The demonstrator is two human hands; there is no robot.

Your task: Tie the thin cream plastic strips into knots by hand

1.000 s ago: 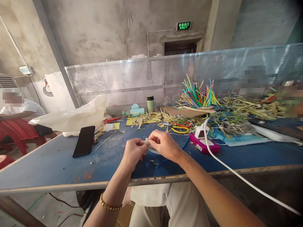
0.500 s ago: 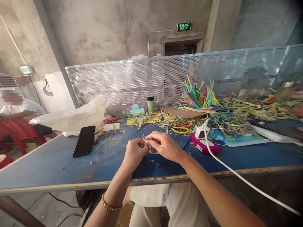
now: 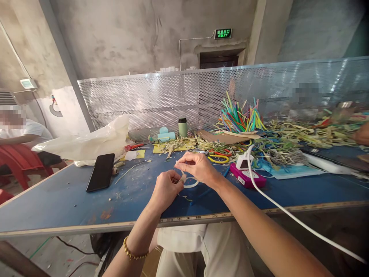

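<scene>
Above the front of the blue table, my left hand (image 3: 167,187) is closed in a pinch on a pale, thin strip (image 3: 183,176) that sticks up past the thumb. A white ring (image 3: 191,186) shows just right of those fingertips; whether the hand grips it or it lies on the table I cannot tell. Higher and slightly to the right, my right hand (image 3: 198,167) has thumb and forefinger pressed together. A tiny whitish tip shows at that pinch, too small to name. The hands are a little apart.
A black phone (image 3: 100,172) lies left of my hands, near a crumpled plastic bag (image 3: 95,136). To the right sit a magenta box (image 3: 248,176) with a white charger and cable. Yellow-handled scissors (image 3: 218,159), dried plant strips (image 3: 300,132) and a green bottle (image 3: 182,127) are behind.
My right hand has lifted up and away from my left hand, uncovering more of the white ring. My left hand stays nearly in place, still pinching the pale strip.
</scene>
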